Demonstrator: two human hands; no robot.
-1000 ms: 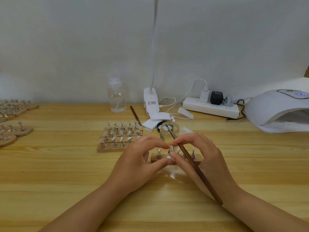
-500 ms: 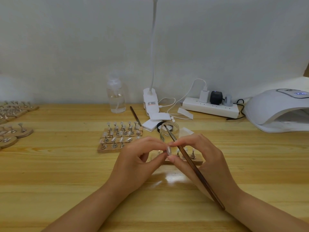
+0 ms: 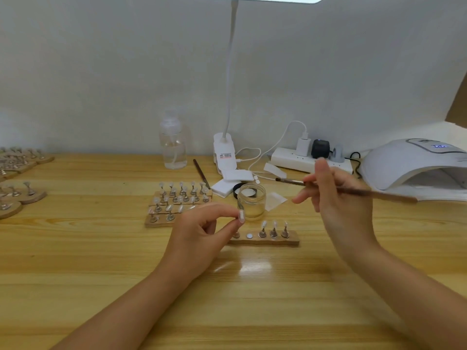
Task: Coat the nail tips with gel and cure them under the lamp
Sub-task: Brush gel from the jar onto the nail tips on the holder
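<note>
Left hand pinches a nail tip upright, face exposed for coating; right hand fingers pinch the brush (bristles toward the gel jar)

Two hands are in view, and two brushes. There is one glass jar, one clear bottle, one curing lamp, one desk lamp and one power strip. The nearest wooden strip carries three nail tips; the other stands are too crowded to count.
</note>
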